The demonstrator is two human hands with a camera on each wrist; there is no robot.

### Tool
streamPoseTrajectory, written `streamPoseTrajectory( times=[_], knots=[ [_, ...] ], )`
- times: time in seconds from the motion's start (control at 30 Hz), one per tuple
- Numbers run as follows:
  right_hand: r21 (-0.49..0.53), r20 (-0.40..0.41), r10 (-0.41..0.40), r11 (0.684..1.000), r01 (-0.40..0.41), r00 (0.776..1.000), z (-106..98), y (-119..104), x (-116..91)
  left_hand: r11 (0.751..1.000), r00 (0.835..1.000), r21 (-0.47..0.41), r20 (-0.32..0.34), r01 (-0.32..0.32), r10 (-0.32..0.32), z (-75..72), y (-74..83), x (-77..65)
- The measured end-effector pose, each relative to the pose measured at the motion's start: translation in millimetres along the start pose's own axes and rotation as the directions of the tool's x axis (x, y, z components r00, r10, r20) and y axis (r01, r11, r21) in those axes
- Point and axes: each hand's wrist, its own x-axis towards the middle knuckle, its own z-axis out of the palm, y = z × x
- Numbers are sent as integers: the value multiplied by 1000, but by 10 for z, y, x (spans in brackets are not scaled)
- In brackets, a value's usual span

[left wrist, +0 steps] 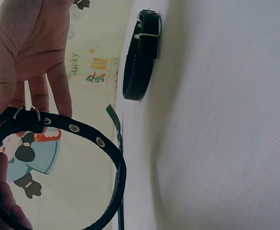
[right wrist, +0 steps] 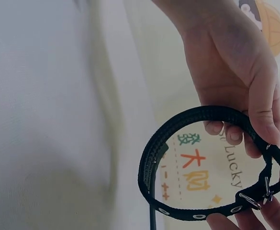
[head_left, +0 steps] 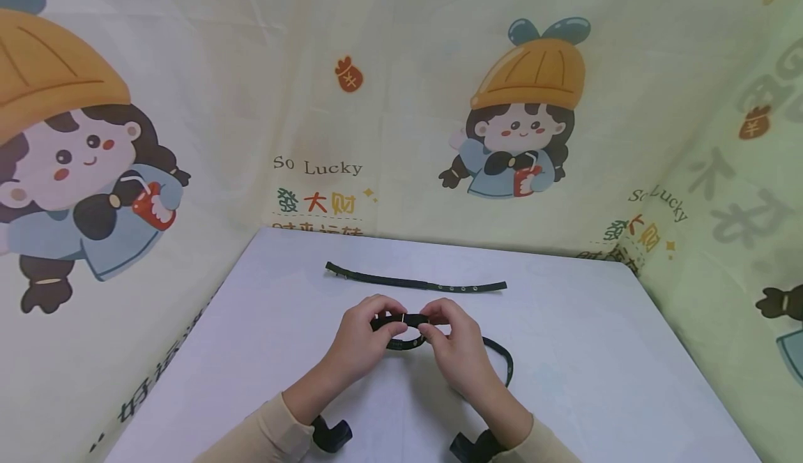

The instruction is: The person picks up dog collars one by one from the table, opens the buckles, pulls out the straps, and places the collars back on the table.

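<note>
Both hands hold a black collar (head_left: pixel 401 344) above the table, bent into a loop. My left hand (head_left: pixel 359 341) pinches one side of the strap between thumb and fingers. Facing it, my right hand (head_left: pixel 461 344) pinches the other side, close to the metal buckle (right wrist: pixel 267 188). Metal eyelets (left wrist: pixel 74 128) dot the strap, and a metal ring sits beside the buckle. Whether the strap's end is through the buckle I cannot tell. Behind the right hand a second collar (left wrist: pixel 144 72), closed into a loop, stands on the table, partly hidden in the head view.
A third black collar (head_left: pixel 389 281) lies stretched out across the back of the white table (head_left: pixel 602 365), beyond the hands. Printed cloth walls (head_left: pixel 401 121) rise at the back and sides. Black wrist gear (head_left: pixel 332 435) shows below the forearms.
</note>
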Motion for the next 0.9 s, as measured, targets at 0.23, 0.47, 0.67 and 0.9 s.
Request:
streamPoseTrajectory(
  times=[0.23, 0.47, 0.67, 0.9],
  knots=[
    [40, -4, 12, 999, -12, 1000, 3, -6, -2, 1000, 1000, -10, -1, -12, 12, -8, 15, 7],
    [101, 3, 40, 994, -40, 999, 0, -22, -2, 999, 1000, -38, -4, 8, -8, -4, 18, 22],
    [159, -8, 76, 984, -74, 997, -17, -47, -4, 997, 999, -71, 1, 42, -42, -11, 40, 26],
    [193, -12, 98, 977, -94, 995, -43, -65, -3, 998, 998, -37, 12, 57, -57, -25, 74, 16]
  ],
)
